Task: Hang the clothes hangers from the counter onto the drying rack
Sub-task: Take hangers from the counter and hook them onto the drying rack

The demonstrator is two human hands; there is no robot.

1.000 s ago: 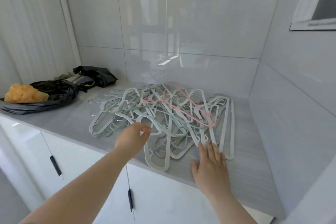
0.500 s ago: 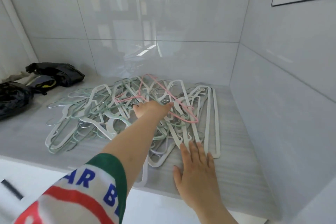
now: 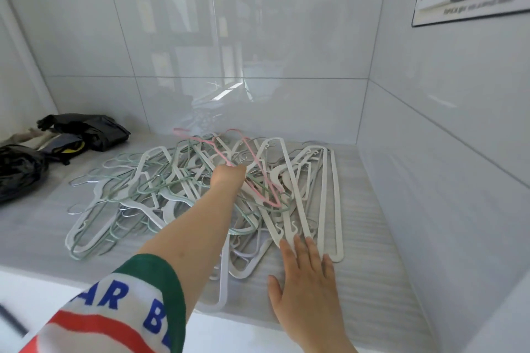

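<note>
Reaching into tangled hangers [image 3: 160, 189], left grip [image 3: 228, 179] met pink hanger [image 3: 265, 178], closure hidden, could not tell; right grip [image 3: 307, 281] lay flat, fingers apart, on surface [image 3: 370, 238]. Risk: lifted hanger could drag hooked neighbours off edge.

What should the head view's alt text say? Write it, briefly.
A left hand reaches into a tangled pile of hangers on a grey counter, at the pink hanger; its fingers are hidden. The right hand lies flat at the pile's near edge.
</note>
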